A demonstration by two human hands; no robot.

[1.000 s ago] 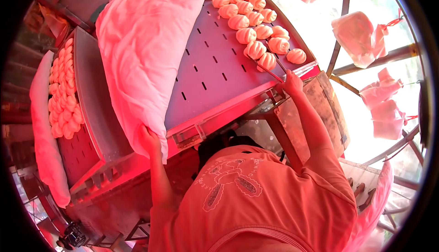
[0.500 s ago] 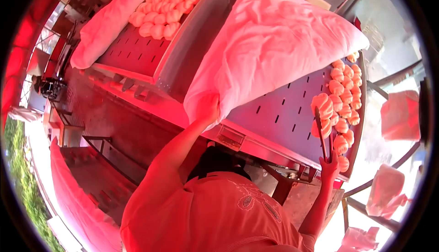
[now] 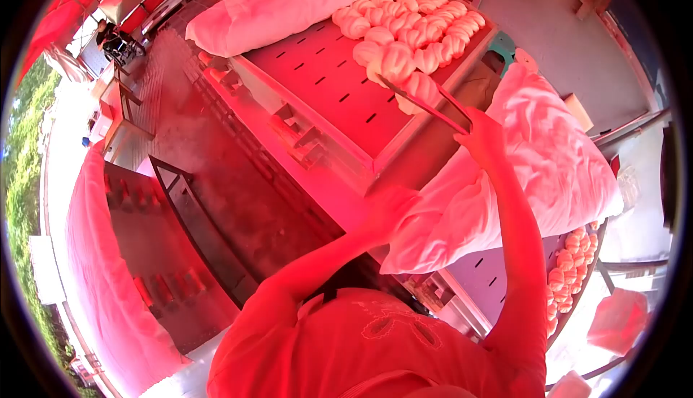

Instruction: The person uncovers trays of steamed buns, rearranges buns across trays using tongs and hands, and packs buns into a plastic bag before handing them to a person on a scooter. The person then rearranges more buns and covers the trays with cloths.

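Holding one pair of tongs (image 3: 432, 111): right hand (image 3: 482, 138).

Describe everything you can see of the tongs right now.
The tongs are slim and dark, with two long, narrow arms that look like metal, though the red light masks their true colour. The right hand grips them and hides their rear end. They slant up and left in the view, crossing the edge of the slotted tray. The arms are spread, with a pale, ridged bun between them; whether they pinch it is unclear.
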